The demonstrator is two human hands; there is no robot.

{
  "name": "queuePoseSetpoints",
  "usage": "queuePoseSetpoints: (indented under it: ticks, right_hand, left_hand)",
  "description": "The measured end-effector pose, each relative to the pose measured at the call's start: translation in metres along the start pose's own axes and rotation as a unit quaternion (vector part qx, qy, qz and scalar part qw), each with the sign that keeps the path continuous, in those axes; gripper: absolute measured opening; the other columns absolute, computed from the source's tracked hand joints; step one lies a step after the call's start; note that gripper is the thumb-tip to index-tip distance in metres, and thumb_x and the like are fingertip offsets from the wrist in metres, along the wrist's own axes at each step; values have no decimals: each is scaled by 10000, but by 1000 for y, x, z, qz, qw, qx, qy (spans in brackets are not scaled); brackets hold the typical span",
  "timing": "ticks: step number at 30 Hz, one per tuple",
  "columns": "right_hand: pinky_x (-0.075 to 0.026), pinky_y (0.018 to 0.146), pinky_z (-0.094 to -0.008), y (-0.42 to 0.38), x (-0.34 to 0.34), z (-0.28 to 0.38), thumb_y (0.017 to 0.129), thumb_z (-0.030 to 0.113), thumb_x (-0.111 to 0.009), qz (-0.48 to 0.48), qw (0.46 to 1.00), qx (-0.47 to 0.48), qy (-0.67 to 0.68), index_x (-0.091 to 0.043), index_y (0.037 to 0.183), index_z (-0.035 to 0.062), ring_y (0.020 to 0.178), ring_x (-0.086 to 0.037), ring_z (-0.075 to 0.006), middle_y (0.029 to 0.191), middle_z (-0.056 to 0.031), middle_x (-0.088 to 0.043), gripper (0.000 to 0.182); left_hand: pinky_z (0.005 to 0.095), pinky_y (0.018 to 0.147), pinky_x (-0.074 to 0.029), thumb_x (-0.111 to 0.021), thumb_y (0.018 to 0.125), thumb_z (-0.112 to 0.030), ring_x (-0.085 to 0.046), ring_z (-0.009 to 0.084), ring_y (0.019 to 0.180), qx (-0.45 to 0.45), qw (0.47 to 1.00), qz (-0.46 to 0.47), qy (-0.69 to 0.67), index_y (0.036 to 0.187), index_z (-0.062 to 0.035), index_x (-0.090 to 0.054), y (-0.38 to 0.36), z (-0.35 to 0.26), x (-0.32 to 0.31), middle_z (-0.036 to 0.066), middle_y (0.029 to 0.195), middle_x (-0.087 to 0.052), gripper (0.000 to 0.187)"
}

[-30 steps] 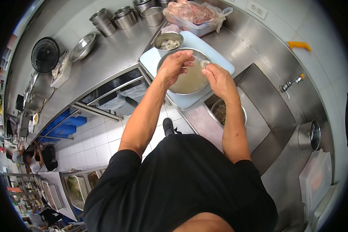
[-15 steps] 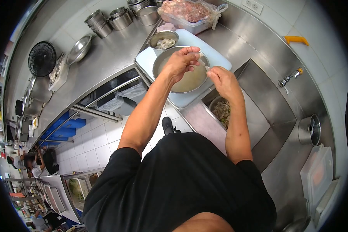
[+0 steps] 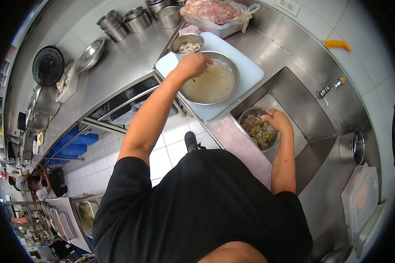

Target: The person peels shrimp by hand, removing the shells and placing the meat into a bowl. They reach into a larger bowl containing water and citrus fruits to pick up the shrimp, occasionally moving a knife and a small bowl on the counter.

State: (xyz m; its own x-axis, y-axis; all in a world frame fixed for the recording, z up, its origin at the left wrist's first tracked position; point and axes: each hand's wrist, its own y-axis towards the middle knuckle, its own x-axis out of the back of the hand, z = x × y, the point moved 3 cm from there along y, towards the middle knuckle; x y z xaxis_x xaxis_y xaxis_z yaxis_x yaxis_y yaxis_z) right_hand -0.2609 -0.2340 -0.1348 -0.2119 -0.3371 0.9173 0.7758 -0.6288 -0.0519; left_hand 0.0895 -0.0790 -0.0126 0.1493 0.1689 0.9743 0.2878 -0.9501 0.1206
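My left hand [image 3: 194, 65] is above the near-left rim of a large metal bowl [image 3: 215, 85] of cloudy water. Its fingers curl downward and closed; whatever they hold is hidden. Just beyond it, a smaller metal bowl [image 3: 178, 40] contains pale, peeled-looking shrimp [image 3: 189, 47]. Both bowls rest on a light-blue cutting board [image 3: 250, 70]. My right hand [image 3: 278, 121] hangs over the edge of a bowl of scraps [image 3: 257, 129] in the sink, its fingers apart. Greyish shell-like bits and green pieces fill that bowl.
Around the sink basin [image 3: 309, 114] are a tap [image 3: 330, 87] and a pink cloth [image 3: 243, 147] on the front edge. A plastic tub of bagged raw meat [image 3: 217, 17] stands behind the board. Stacked metal containers [image 3: 137, 21] line the back left. Other people [image 3: 37, 186] are far left.
My hands have moved apart from a pale piece pinched between them over the large bowl. The left shifted left and down; the right went down to the scrap bowl and its fingers spread.
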Motion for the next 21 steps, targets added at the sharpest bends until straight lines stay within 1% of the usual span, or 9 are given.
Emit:
queuePoseSetpoints:
  ticks: [2,3,5,6,9,12,15,18,21]
  right_hand:
    - [-456,955,-411,5,18,9,894,257,-640,-44,999,1,18,-692,1147,40,1114,-598,-356,1169,-186,-661,337]
    - [-450,960,-415,8,30,19,895,254,-637,-67,997,1,27,-695,1141,42,1119,-587,-360,1173,-182,-659,330]
    - [-461,927,-422,8,50,40,901,247,-630,-173,982,62,50,-708,1096,44,1068,-592,-363,1110,-170,-675,292]
    - [-466,911,-425,7,61,53,903,244,-626,-228,967,92,61,-714,1073,45,1042,-595,-364,1078,-164,-683,276]
    - [-479,855,-434,6,90,108,910,221,-614,-245,953,132,123,-720,1019,52,958,-606,-350,996,-148,-687,227]
    - [-479,822,-438,20,85,157,914,249,-608,-231,931,214,182,-715,990,52,938,-612,-354,948,-153,-681,237]
    - [-488,793,-439,53,62,191,919,275,-594,-175,941,224,183,-706,1003,44,903,-631,-377,919,-180,-686,271]
    - [-501,764,-445,79,48,207,916,273,-582,-136,950,158,234,-698,1024,42,855,-649,-397,889,-202,-687,280]
    - [-516,752,-439,88,44,208,906,240,-585,-150,942,112,280,-693,1046,50,828,-662,-392,881,-209,-690,259]
  left_hand:
    - [404,899,-499,-583,895,-231,-607,339,1050,-64,984,5,166,1082,-168,-721,-6,-3,-37,102,1107,-677,240]
    - [403,909,-493,-573,895,-226,-597,333,1061,-71,981,-6,181,1056,-158,-720,-10,-5,-42,102,1094,-673,228]
    - [402,929,-482,-553,895,-216,-577,322,1085,-87,973,-28,213,1003,-139,-718,-18,-11,-47,101,1069,-665,212]
    - [416,922,-478,-588,874,-235,-593,316,1062,-69,985,-33,155,948,-108,-703,-20,-17,-38,96,1026,-673,187]
    - [380,818,-513,-644,865,-279,-641,246,939,-10,998,-55,37,957,-82,-700,-18,-12,-18,90,933,-685,225]
    - [311,687,-515,-697,858,-311,-643,160,791,165,962,-13,-216,992,-65,-702,-25,-17,1,68,858,-683,281]
    - [263,626,-501,-703,871,-307,-618,105,739,188,932,-40,-309,1038,-57,-703,-32,-25,1,45,858,-680,300]
    - [273,655,-511,-685,880,-261,-622,102,780,168,897,-54,-406,1078,-45,-696,-43,-46,4,31,882,-690,293]
    - [271,682,-517,-653,896,-214,-627,110,826,134,890,-38,-435,1111,-25,-681,-53,-51,4,30,902,-693,288]
